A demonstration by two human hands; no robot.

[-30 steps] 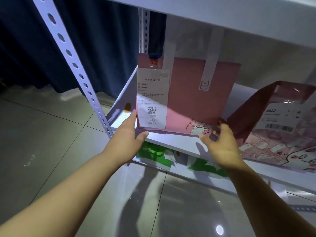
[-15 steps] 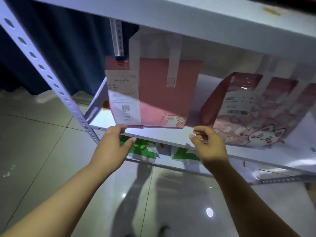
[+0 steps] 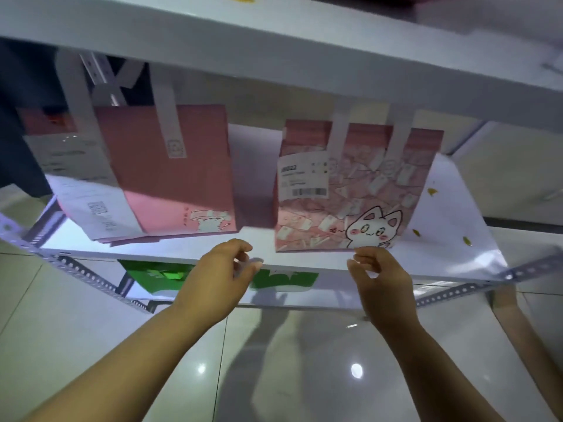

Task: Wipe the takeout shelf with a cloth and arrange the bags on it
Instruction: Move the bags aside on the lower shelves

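Step in hand, by my reading: arranging, not wiping, as no cloth is in view. The shelf (image 3: pixel 170 248) is a flat white board with a smooth, faintly glossy face, carried on grey punched metal rails (image 3: pixel 88 274). A few small yellow marks (image 3: pixel 431 191) show on its right part. Two bags stand upright on it, apart, with a bare gap between them. The plain pink bag (image 3: pixel 170 172) sits to the left: matte paper, flat-fronted, with white strap handles and a long printed receipt (image 3: pixel 88 196) hanging down its left front. The cat bag (image 3: pixel 365 190) sits to the right: pink patterned paper, a white barcode label (image 3: pixel 304 181) and a cartoon cat near the bottom. It leans slightly and stands close to the front edge. The left hand (image 3: pixel 219 275) is at the shelf edge below the gap, fingers loosely curled, holding nothing. The right hand (image 3: pixel 380 281) is just under the cat bag's lower edge, fingers also loosely curled and empty; whether the tips touch the bag I cannot tell. The hands are apart. Likely next move: take the cat bag by its base or sides and square it up. The paper is light, so gentle pressure should avoid creasing or tipping it. A green bag (image 3: pixel 283 280) lies on the tier below.
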